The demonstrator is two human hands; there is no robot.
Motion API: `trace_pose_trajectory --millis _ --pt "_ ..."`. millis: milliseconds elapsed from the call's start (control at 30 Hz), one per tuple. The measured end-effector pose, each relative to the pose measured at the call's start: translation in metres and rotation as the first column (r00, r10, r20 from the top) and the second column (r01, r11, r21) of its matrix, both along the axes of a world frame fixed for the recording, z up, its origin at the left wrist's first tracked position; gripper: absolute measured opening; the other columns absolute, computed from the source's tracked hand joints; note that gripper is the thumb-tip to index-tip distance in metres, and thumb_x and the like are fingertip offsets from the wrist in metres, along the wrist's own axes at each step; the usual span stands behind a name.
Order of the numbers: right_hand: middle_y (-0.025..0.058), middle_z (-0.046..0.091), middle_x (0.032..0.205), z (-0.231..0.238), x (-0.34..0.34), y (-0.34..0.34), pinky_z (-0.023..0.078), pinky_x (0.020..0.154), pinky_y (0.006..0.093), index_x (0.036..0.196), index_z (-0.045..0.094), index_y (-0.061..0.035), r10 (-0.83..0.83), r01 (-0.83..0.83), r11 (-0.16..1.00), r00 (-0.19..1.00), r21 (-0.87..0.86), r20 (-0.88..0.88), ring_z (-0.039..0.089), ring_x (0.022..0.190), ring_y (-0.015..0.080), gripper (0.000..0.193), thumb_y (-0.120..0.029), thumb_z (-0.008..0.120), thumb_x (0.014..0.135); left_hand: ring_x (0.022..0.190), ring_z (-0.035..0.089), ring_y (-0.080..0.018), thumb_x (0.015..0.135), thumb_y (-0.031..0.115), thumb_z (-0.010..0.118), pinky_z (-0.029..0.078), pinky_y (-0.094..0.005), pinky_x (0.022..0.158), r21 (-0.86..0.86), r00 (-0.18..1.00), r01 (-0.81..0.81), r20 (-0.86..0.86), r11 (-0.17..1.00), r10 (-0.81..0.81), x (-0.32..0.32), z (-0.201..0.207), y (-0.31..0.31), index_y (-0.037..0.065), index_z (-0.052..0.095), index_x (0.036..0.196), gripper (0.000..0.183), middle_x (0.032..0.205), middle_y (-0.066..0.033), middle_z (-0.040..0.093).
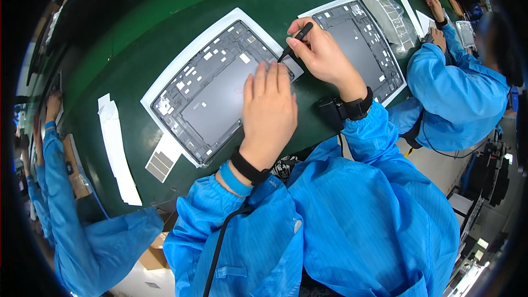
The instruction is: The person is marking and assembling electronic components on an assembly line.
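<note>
A grey tablet housing (pixel 220 111) lies on a white sheet on the green table, with small white pads scattered over its inner side. My left hand (pixel 269 107) rests flat on its right part, fingers stretched out together toward the far edge. Between the thumb and fingers of my right hand (pixel 322 55) is a slim black pen-shaped tool (pixel 297 41). Its pointed tip reaches down to the housing's far right edge, beside my left fingertips. Whether the tip touches anything is too small to tell. A grey corner piece (pixel 294 67) shows just right of those fingertips.
Right of me lies a second grey housing (pixel 355 38) on white backing. Plastic packaging (pixel 385 11) sits beyond it. White paper strips (pixel 116 151) and a card with grey pads (pixel 161 162) lie left. Co-workers in blue sit at right (pixel 456 91) and left (pixel 82 231).
</note>
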State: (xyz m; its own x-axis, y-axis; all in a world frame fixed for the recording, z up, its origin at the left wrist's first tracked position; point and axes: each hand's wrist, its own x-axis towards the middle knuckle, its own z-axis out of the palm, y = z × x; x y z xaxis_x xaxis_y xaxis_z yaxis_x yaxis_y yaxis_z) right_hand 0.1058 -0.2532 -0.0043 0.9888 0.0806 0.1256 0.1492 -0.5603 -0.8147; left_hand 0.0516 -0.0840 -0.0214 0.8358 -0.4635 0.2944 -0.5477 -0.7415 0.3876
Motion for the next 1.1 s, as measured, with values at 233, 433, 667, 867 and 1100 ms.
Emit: trace_pose_trajectory --millis 233,433,667,867,1100 --pt "0.0108 0.06 0.071 -0.011 -0.001 -0.002 0.045 0.059 0.0316 0.097 0.055 0.0016 -0.046 0.043 0.996 0.998 0.083 0.033 0.057 0.062 0.0199 0.016 -0.012 0.06 0.092 0.121 0.05 -0.0291 0.082 0.02 0.066 0.034 -0.0462 0.106 0.212 0.997 -0.009 0.072 0.977 -0.007 0.0 -0.012 -0.014 -0.007 0.047 0.129 0.058 0.13 -0.0189 0.055" --pt "0.0001 0.056 0.067 -0.013 0.001 -0.011 0.037 0.052 0.023 0.095 0.057 0.0 -0.353 0.196 0.861 0.895 0.47 0.273 0.048 0.06 0.0056 0.016 -0.015 0.06 0.094 0.119 0.051 -0.0284 0.084 0.023 0.065 0.033 -0.0453 0.107 0.334 0.992 -0.066 0.12 0.94 0.026 -0.004 -0.012 -0.025 -0.009 0.049 0.126 0.056 0.13 -0.0202 0.055" --pt "0.002 0.058 0.066 -0.017 -0.004 -0.01 0.04 0.052 0.0235 0.093 0.059 -0.0003 -0.158 0.089 0.905 0.978 0.416 0.134 0.051 0.058 0.007 0.016 -0.016 0.062 0.092 0.124 0.049 -0.0367 0.084 0.016 0.065 0.039 -0.0468 0.103 0.119 1.0 -0.02 -0.015 0.993 0.022 -0.023 0.002 -0.008 -0.005 0.051 0.125 0.049 0.132 -0.0247 0.051" --pt "0.0099 0.061 0.06 -0.002 -0.022 -0.004 0.046 0.05 0.0266 0.087 0.062 0.0003 -0.034 0.027 0.999 0.983 0.046 0.178 0.061 0.051 0.016 0.011 -0.011 0.064 0.086 0.121 0.049 -0.04 0.086 0.01 0.062 0.043 -0.0442 0.101 -0.004 0.995 -0.053 -0.08 0.999 0.053 -0.027 -0.005 0.017 -0.007 0.053 0.12 0.039 0.131 -0.0249 0.05" --pt "0.0101 0.063 0.061 -0.005 -0.024 0.003 0.049 0.05 0.028 0.087 0.062 0.0 -0.057 0.058 0.998 0.97 0.003 0.236 0.063 0.052 0.0197 0.009 -0.009 0.064 0.085 0.124 0.047 -0.0406 0.086 0.009 0.062 0.042 -0.0444 0.102 -0.042 0.993 -0.053 -0.105 0.998 0.048 -0.029 -0.013 0.024 -0.007 0.052 0.121 0.04 0.134 -0.0249 0.048"
